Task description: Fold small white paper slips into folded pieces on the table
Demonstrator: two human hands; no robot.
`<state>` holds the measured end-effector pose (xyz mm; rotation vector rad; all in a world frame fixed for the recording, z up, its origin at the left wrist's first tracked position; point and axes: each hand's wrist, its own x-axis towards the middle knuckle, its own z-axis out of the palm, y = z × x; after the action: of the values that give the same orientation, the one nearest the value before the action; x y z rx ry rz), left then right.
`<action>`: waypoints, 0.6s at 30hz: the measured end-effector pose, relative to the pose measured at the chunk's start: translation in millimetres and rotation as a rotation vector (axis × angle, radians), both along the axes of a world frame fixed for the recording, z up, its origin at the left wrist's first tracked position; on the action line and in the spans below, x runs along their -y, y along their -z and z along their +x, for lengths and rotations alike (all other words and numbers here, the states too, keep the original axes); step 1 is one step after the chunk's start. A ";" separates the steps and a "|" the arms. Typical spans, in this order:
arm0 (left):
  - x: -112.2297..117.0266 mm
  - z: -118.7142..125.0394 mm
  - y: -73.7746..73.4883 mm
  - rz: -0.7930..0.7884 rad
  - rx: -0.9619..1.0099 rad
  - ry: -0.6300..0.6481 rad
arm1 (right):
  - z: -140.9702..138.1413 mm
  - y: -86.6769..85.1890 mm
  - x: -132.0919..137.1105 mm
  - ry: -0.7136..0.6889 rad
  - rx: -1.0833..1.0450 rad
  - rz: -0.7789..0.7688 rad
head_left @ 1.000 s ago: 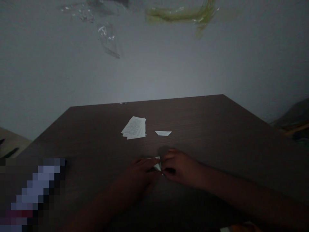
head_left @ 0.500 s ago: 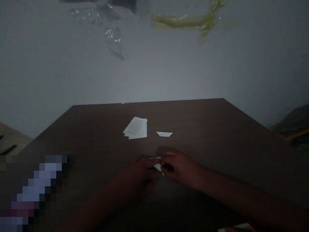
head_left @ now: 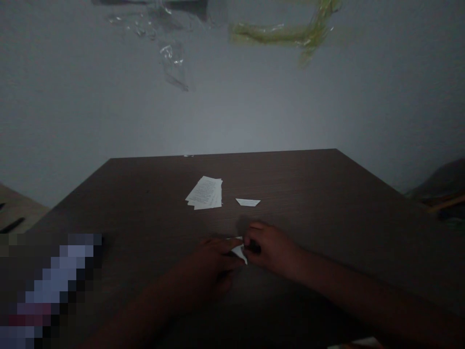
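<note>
A small white piece of paper [head_left: 239,251] lies low over the table between my two hands, partly folded and mostly covered by fingers. My left hand [head_left: 220,259] holds it from the left, index finger across its upper part and thumb near its lower corner. From the right, my right hand [head_left: 263,246] pinches the paper's edge between thumb and fingertips. Just beyond my hands sits a small folded paper [head_left: 248,202], boat-like in outline with slanted ends. To its left is a loose stack of printed paper sheets [head_left: 205,192], slightly fanned.
The brown wooden table [head_left: 290,179] stands against a grey wall [head_left: 232,111] with clear and yellow tape [head_left: 276,34] stuck on it. At left, a blurred-out object [head_left: 58,278] lies on the table. Something pale [head_left: 358,343] shows at the bottom edge. The light is dim.
Both hands stay almost in place on the paper. My right fingers have shifted very slightly at its edge; the other papers have not moved.
</note>
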<state>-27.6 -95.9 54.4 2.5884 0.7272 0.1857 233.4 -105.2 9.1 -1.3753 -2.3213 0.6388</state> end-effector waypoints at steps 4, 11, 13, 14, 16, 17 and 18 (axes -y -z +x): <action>-3.1 -1.5 2.9 -0.024 -0.023 0.032 | 0.5 -6.6 3.5 -0.017 -0.019 -0.025; -5.1 -3.8 3.0 -0.070 -0.052 0.039 | 2.1 -9.6 8.7 -0.037 -0.048 -0.026; -4.9 -3.7 0.6 -0.084 -0.028 0.047 | 2.3 -9.5 9.6 -0.042 -0.052 -0.021; -4.7 -3.5 -0.6 -0.092 -0.011 0.047 | 2.4 -9.3 10.1 -0.048 -0.055 -0.019; -4.1 -3.0 -2.5 -0.111 0.015 0.034 | 3.1 -8.6 11.0 -0.059 -0.067 -0.015; -3.8 -2.8 -3.1 -0.122 0.022 0.027 | 3.6 -8.1 11.1 -0.061 -0.079 -0.013; -3.5 -2.7 -3.4 -0.133 0.024 0.019 | 4.2 -7.5 11.1 -0.064 -0.093 -0.012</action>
<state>-30.3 -92.5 57.8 2.4617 0.6826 0.1568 237.6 -116.3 16.6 -1.2541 -2.2989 0.7211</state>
